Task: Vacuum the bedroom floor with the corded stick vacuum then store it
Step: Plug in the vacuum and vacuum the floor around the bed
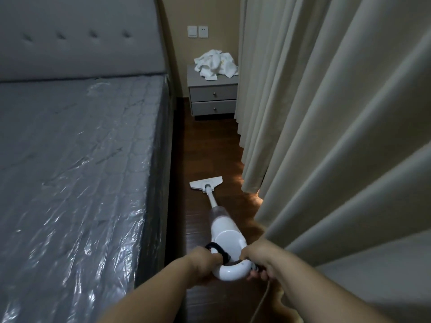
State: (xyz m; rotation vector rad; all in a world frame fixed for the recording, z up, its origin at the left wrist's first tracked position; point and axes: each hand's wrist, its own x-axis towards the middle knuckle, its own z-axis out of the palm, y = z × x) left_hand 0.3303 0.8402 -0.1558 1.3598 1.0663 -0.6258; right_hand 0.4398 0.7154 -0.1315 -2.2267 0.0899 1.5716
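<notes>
Two hands on the stick vacuum [227, 231], mid-task: vacuuming looks underway, judged from the floor head [206, 182] lying flat on the dark wood floor [210, 145] in the narrow strip between the bed [77, 171] and the curtain [326, 136]; cannot tell which floor areas are already covered, no visible dust either way. The strip ahead up to the nightstand [213, 96] probably still needs passes, rest of room is out of view, and storing is not yet done. Left hand [205, 261] curled around the left side of the white loop handle [233, 270], where a black strap or cord loop [219, 249] sits, fingers wrapped so it grips the handle. Right hand [258, 257] closed on the right side of the handle, near where the cord [262, 301] exits; the cord trails down toward bottom of view, and whether the fingers also pinch it I cannot tell. Vacuum body tilts low, wand [211, 199] running forward to the head, which sits near the curtain hem but apart from it, and nearer the curtain than the bed. Mattress wrapped in clear plastic. White crumpled cloth [215, 62] on top of the nightstand, wall switch and socket [197, 31] above it. Next move likely calls for pushing forward toward the nightstand, watching cord and curtain hem
</notes>
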